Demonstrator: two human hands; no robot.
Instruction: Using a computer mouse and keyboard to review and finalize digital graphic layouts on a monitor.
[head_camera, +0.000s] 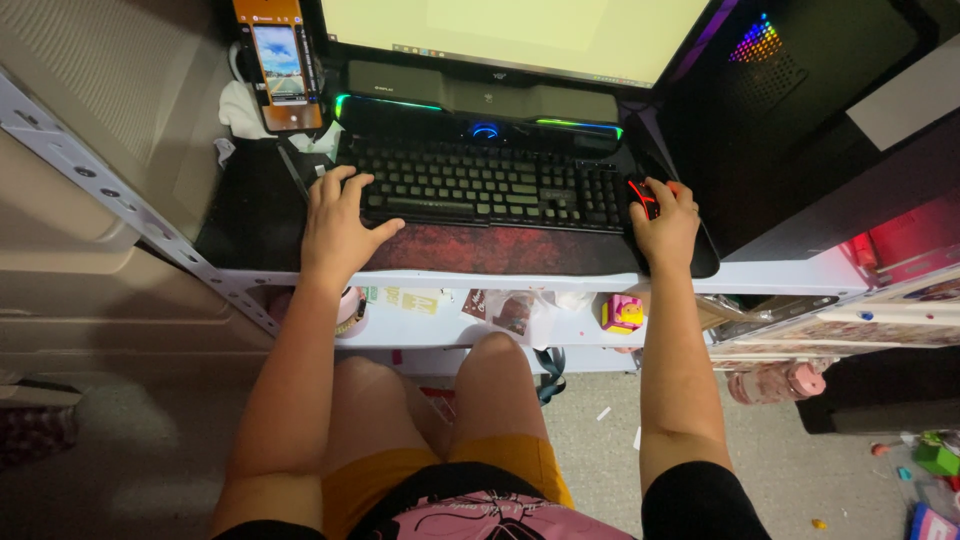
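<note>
- The left hand (335, 225) was laid open over the left end of the black keyboard (490, 185), fingers spread on the keys and the thumb stretched toward 3 o'clock along the wrist rest; nothing was gripped.
- The right hand (665, 222) was curled over a black mouse (642, 192) with red trim, at 3 o'clock from the keyboard; most of the mouse was hidden under the palm (only its front left part could be seen).
- Both were rested on a dark red desk mat (500, 248), which was cut off at its right end by the right wrist.
- The monitor (520, 35) at 12 o'clock was cropped by the top edge, and its bright screen could not be read.
- A phone (280, 65) in an orange holder was stood at 11 o'clock from the left hand; its small screen was hard to make out.
- The lit computer case (800, 70) at 1 o'clock was largely lost in shadow.
- An open shelf (570, 330) under the desk was seen to hold papers, a tape roll (350, 312) partly hidden by the left forearm, and a small pink and yellow box (622, 313).
</note>
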